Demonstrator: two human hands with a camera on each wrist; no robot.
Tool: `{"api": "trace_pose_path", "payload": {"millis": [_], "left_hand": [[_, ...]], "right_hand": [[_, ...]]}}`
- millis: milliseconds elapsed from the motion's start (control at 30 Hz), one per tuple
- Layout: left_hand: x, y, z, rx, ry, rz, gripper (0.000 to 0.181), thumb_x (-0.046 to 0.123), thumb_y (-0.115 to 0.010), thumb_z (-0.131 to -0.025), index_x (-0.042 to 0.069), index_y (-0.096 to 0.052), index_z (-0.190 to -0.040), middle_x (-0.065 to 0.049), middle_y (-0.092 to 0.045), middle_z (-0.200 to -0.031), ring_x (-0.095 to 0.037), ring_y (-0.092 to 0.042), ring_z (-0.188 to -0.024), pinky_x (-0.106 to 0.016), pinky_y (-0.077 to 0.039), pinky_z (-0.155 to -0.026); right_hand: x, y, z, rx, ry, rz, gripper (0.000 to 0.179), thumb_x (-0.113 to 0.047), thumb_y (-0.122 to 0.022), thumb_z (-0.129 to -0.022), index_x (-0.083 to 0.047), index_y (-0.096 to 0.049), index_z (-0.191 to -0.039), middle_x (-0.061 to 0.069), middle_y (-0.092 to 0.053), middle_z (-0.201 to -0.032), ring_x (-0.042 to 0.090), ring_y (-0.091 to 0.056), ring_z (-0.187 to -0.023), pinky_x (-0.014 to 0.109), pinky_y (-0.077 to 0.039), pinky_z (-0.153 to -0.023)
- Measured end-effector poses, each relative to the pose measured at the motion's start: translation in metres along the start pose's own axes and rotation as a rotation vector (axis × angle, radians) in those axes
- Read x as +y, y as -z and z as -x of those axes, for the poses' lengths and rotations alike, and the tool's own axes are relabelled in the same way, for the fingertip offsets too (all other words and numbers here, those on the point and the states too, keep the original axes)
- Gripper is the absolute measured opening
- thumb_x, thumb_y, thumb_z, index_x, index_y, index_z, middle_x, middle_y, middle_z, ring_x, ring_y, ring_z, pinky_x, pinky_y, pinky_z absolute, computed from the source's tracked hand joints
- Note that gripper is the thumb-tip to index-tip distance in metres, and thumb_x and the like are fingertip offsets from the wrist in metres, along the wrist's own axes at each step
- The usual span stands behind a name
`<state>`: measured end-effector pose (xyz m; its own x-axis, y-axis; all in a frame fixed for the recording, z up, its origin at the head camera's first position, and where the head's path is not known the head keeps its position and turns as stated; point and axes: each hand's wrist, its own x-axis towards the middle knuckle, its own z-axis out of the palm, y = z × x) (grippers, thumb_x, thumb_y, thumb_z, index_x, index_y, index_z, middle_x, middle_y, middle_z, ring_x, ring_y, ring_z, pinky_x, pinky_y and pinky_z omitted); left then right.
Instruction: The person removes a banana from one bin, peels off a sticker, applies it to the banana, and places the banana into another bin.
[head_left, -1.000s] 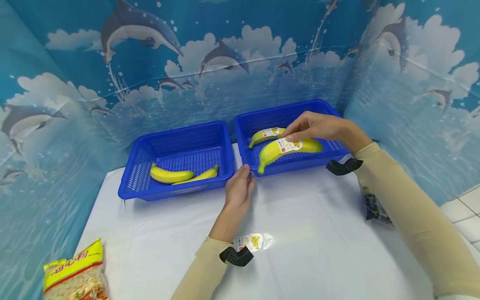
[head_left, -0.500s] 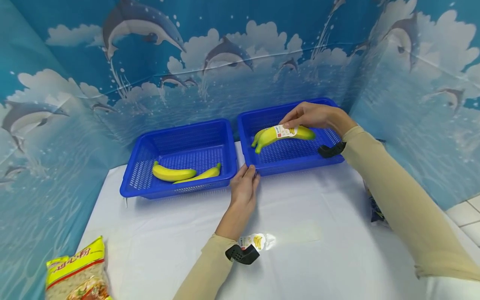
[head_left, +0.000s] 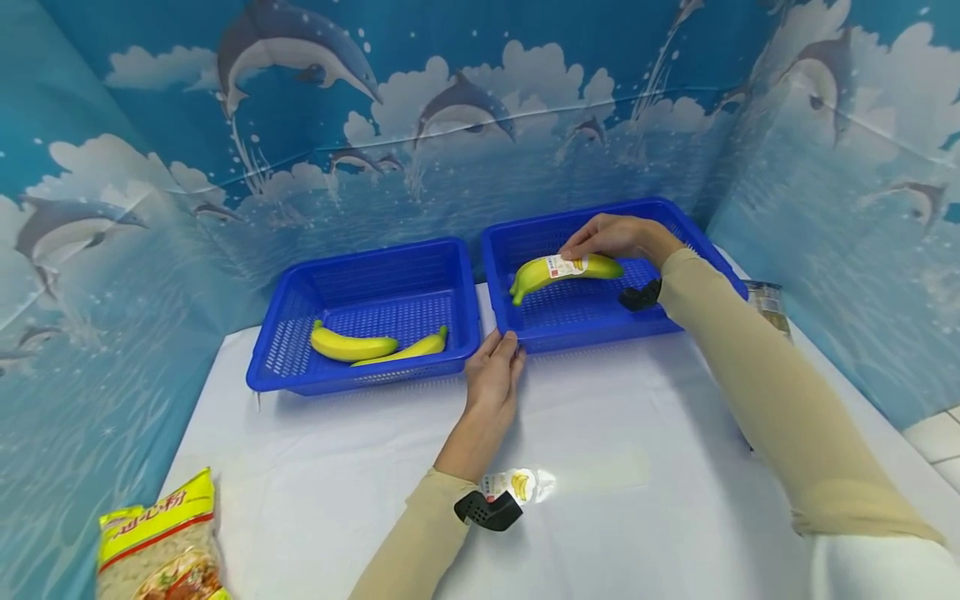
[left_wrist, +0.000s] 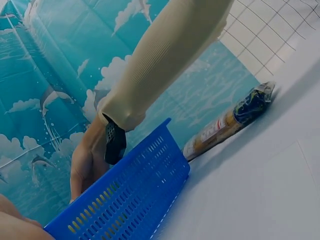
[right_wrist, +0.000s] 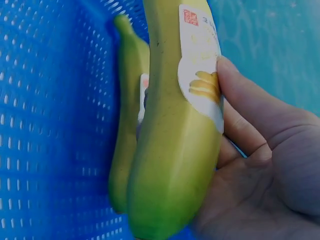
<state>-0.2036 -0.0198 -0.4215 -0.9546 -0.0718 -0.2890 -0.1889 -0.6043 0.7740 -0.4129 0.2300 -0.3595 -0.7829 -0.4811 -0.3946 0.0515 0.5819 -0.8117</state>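
My right hand (head_left: 618, 237) pinches a yellow-green banana (head_left: 536, 275) with a white label, low inside the right blue basket (head_left: 592, 340). In the right wrist view, the thumb presses beside the label on this banana (right_wrist: 172, 140). A second labelled banana (right_wrist: 125, 125) lies right alongside it, largely hidden behind it in the head view. My left hand (head_left: 491, 379) has its fingertips at the near left corner of the right basket, its fingers fairly straight. In the left wrist view, part of that hand (left_wrist: 17, 225) shows at the basket rim (left_wrist: 112, 172).
A left blue basket (head_left: 300, 383) holds two bananas (head_left: 352, 346). A banana-printed label strip (head_left: 521, 485) lies on the white table beside the left wrist. A yellow-topped food bag (head_left: 161, 542) is at front left. A long packet (left_wrist: 227, 122) lies right of the right basket.
My right hand has lowered the banana into the right basket, moving it back beside the other banana. The left hand stays at the basket corner.
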Motion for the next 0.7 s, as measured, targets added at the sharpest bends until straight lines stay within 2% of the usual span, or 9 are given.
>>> {"api": "trace_pose_path", "payload": {"millis": [133, 233, 333, 467, 700], "left_hand": [[0.001, -0.001, 0.001, 0.003, 0.003, -0.007, 0.049, -0.001, -0.055, -0.11, -0.012, -0.043, -0.157, -0.026, -0.045, -0.163, -0.032, -0.045, -0.152, -0.036, -0.045, -0.118], [0.002, -0.001, 0.001, 0.008, 0.006, -0.01, 0.05, -0.001, -0.056, -0.11, -0.012, -0.043, -0.157, -0.026, -0.046, -0.163, -0.031, -0.046, -0.151, -0.036, -0.046, -0.118], [0.001, -0.001, 0.001, 0.004, 0.009, -0.014, 0.051, -0.001, -0.056, -0.11, -0.011, -0.042, -0.158, -0.026, -0.045, -0.164, -0.032, -0.045, -0.152, -0.036, -0.046, -0.118], [0.001, 0.0, 0.0, -0.005, 0.009, -0.023, 0.051, 0.001, -0.056, -0.111, -0.01, -0.042, -0.158, -0.026, -0.045, -0.164, -0.031, -0.045, -0.152, -0.036, -0.045, -0.119], [0.002, 0.001, 0.0, 0.0, 0.015, -0.031, 0.049, 0.001, -0.057, -0.111, -0.009, -0.045, -0.157, -0.024, -0.047, -0.163, -0.03, -0.047, -0.151, -0.035, -0.047, -0.118]], "right_hand": [[0.008, 0.0, -0.006, -0.011, -0.017, 0.005, 0.048, -0.024, -0.064, -0.111, 0.004, -0.059, -0.15, 0.024, -0.053, -0.158, 0.032, -0.058, -0.136, 0.049, -0.049, -0.116], [0.014, 0.0, -0.01, -0.025, -0.021, 0.014, 0.046, -0.02, -0.064, -0.111, 0.007, -0.06, -0.148, 0.028, -0.044, -0.164, 0.042, -0.043, -0.151, 0.056, -0.039, -0.124], [0.018, -0.001, -0.012, -0.028, -0.025, 0.015, 0.044, -0.016, -0.064, -0.11, 0.009, -0.06, -0.147, 0.031, -0.038, -0.167, 0.046, -0.032, -0.157, 0.058, -0.032, -0.128], [0.021, -0.004, -0.014, -0.003, -0.03, 0.007, 0.042, -0.014, -0.064, -0.11, 0.01, -0.062, -0.144, 0.032, -0.043, -0.163, 0.046, -0.035, -0.156, 0.058, -0.034, -0.127], [0.022, -0.009, -0.018, 0.036, -0.031, 0.031, 0.041, -0.017, -0.067, -0.109, 0.008, -0.066, -0.141, 0.026, -0.059, -0.15, 0.041, -0.051, -0.142, 0.06, -0.042, -0.12]]}}
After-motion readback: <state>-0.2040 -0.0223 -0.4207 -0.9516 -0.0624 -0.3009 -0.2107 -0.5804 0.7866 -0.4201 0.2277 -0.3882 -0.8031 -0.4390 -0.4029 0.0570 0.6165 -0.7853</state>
